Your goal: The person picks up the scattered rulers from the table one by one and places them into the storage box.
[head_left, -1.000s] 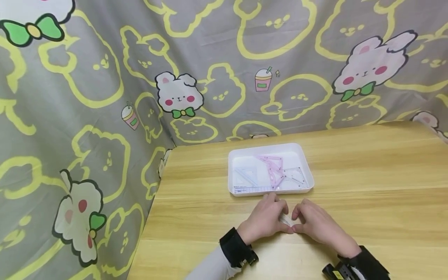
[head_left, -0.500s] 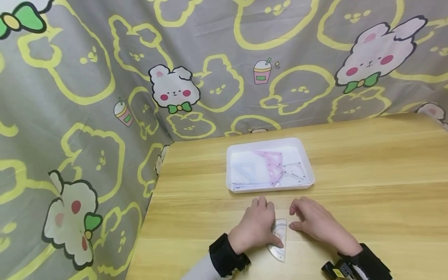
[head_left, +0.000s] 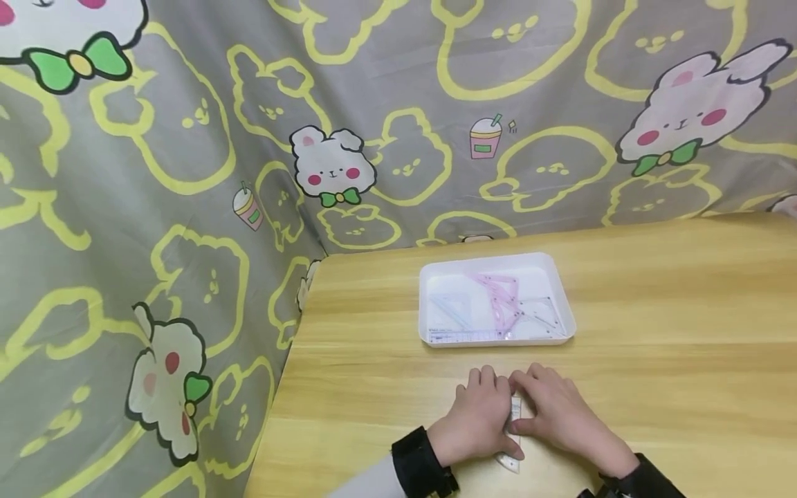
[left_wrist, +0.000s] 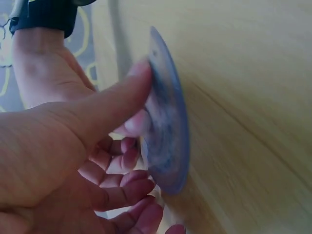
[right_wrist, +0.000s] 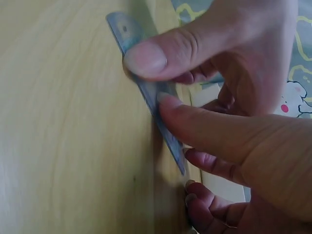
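A clear half-round protractor [head_left: 512,462] is tilted up off the wooden table between the hands. My left hand [head_left: 476,420] grips it, the thumb on its face toward one end and the fingers behind it. My right hand [head_left: 556,409] meets it from the other side, thumb against its face and fingertips at its far end. In the left wrist view the curved edge of the protractor [left_wrist: 178,112] faces the camera side of the table. The right wrist view has both thumbs on the protractor [right_wrist: 124,29]; its far side is partly hidden by the fingers.
Beyond the hands stands a white tray [head_left: 425,311] holding pink, bluish and clear set squares [head_left: 503,304] and a clear ruler [head_left: 467,337]. A grey patterned curtain [head_left: 398,76] hangs along the table's back and left edges.
Half a second ago the left hand alone held the protractor lying nearly flat, the right hand apart. Now it is tilted up and the right hand has come in onto it.
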Demonstrator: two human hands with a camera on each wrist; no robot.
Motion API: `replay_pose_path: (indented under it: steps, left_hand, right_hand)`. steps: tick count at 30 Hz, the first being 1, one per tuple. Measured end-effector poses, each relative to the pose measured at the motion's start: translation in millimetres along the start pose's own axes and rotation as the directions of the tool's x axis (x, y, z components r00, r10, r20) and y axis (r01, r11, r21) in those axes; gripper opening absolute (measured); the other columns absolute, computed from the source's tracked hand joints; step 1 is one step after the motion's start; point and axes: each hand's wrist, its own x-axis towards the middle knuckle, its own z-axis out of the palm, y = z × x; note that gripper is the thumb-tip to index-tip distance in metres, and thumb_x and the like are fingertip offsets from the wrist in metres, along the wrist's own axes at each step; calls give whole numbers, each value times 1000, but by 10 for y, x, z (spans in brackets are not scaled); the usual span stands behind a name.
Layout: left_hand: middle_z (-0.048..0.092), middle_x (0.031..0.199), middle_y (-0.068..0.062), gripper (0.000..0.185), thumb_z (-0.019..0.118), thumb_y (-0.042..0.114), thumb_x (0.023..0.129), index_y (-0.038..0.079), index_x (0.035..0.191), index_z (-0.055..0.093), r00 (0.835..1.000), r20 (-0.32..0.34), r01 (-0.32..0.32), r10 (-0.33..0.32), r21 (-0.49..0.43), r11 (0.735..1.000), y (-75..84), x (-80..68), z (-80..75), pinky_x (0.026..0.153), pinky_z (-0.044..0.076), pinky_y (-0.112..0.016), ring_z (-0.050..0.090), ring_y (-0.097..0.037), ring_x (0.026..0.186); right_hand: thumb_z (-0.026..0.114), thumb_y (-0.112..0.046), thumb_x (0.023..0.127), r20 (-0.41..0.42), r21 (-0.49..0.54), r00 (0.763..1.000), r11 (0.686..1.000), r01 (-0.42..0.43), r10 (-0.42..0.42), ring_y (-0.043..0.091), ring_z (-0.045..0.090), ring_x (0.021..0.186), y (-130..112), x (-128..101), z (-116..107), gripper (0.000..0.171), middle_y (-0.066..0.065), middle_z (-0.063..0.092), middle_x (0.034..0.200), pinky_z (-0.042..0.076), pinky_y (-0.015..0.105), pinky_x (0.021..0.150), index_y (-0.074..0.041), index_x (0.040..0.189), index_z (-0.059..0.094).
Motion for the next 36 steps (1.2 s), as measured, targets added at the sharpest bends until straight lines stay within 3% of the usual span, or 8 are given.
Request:
replay_pose_path:
  steps: [8,12,15,21,24,26,32,36]
  left_hand:
    - [44,93,8,80,99,62,55,20,106,53,997,73,-3,7,-54,999,-32,63,-5,68,36,-27,40,-9,85]
    - [52,82,12,63,98,46,69,20,103,52,993,56,-92,108,-235,968,-188,87,0,62,41,-19,49,-3,72]
    - [58,77,15,41,91,27,82,18,102,55,985,17,-144,169,-446,884,-353,97,-28,60,44,-16,54,1,67]
    - [72,88,2,21,80,5,91,6,107,66,987,-73,-148,145,-773,617,-745,201,-224,71,54,-17,63,2,76]
    - [75,91,-2,16,78,2,91,3,105,69,987,-118,-161,111,-808,567,-942,304,-327,73,56,-19,65,1,78]
    - [75,90,-1,12,77,2,92,5,102,71,984,-153,-179,94,-798,576,-1060,397,-399,73,57,-20,66,0,79]
    - [76,96,-2,10,74,5,96,5,105,75,963,-263,-228,51,-700,677,-1364,795,-603,77,56,-20,68,-5,84]
    - [77,108,-6,21,80,9,92,4,113,74,948,-314,-231,58,-550,802,-1528,1040,-717,85,54,-21,70,-12,94]
  right_hand:
    - [97,-41,62,-3,26,998,997,-69,69,12,42,78,-98,-8,84,45,-9,48,82,34,31,70,-20,87,66]
    - [95,-39,69,24,139,997,988,-73,70,6,45,72,-79,11,62,40,-11,53,76,38,27,67,-20,82,62]
    - [90,-30,80,87,326,995,942,-74,48,2,50,68,-30,59,-17,31,-9,59,74,43,24,63,-15,85,63]
    - [77,-7,92,130,594,989,793,-135,71,13,66,66,32,271,-223,16,7,70,80,56,28,59,2,97,65]
    - [75,-4,93,99,617,988,771,-156,121,19,70,69,37,440,-266,16,12,72,83,59,30,62,4,100,65]
    - [75,-5,93,80,599,987,785,-159,139,21,71,71,34,583,-290,14,11,74,83,59,31,63,3,100,65]
    - [77,-10,94,67,488,985,856,-169,156,22,72,72,56,1103,-377,18,9,78,84,55,29,63,0,107,70]
    - [75,-10,95,31,467,985,868,-165,171,18,71,73,82,1479,-406,20,10,77,85,57,28,64,3,110,72]
